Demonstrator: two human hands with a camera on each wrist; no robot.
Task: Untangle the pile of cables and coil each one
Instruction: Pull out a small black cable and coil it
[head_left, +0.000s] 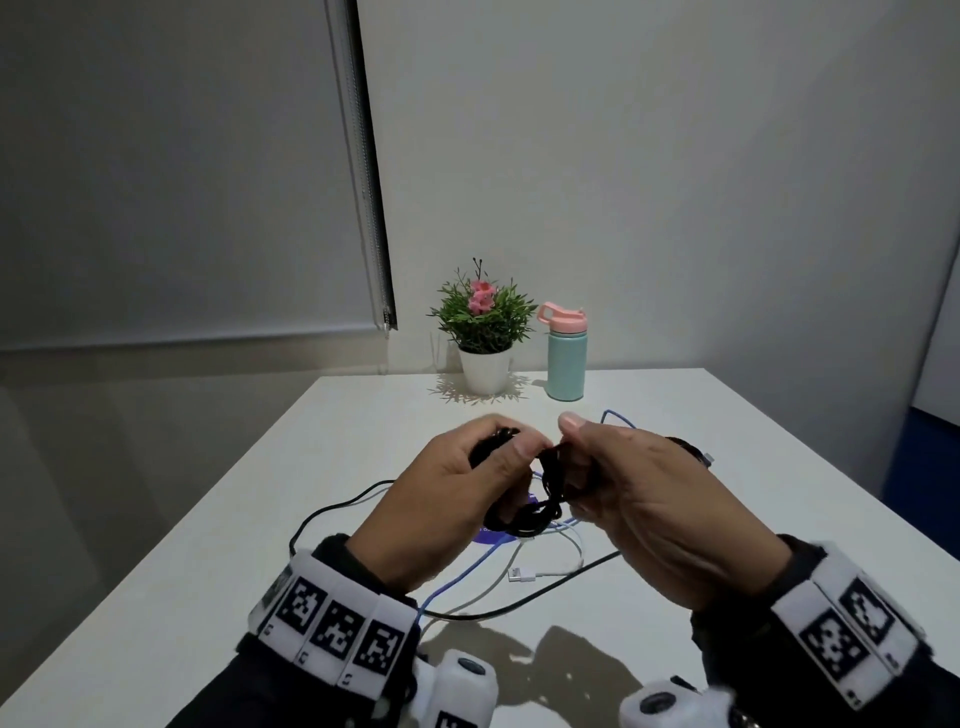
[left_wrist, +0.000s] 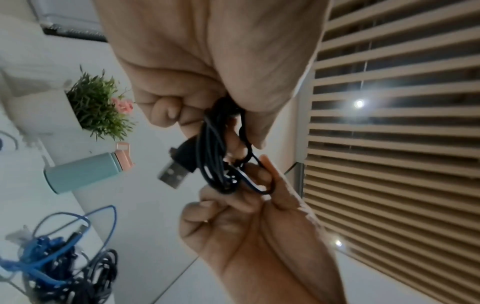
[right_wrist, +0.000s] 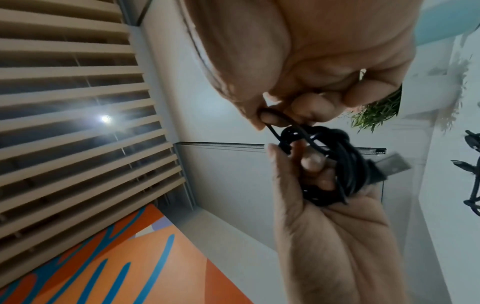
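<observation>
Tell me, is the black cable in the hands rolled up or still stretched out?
Mostly rolled up. The black cable sits bunched in loops between the left hand and right hand, its USB plug sticking out.

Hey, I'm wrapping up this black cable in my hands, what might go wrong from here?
The black cable coil is held only by fingertip pinches of the left hand and right hand; if either grip slips, it may spring open. Its USB plug sticks out loose and might snag. The hanging coil could catch the blue cable on the table below.
</observation>
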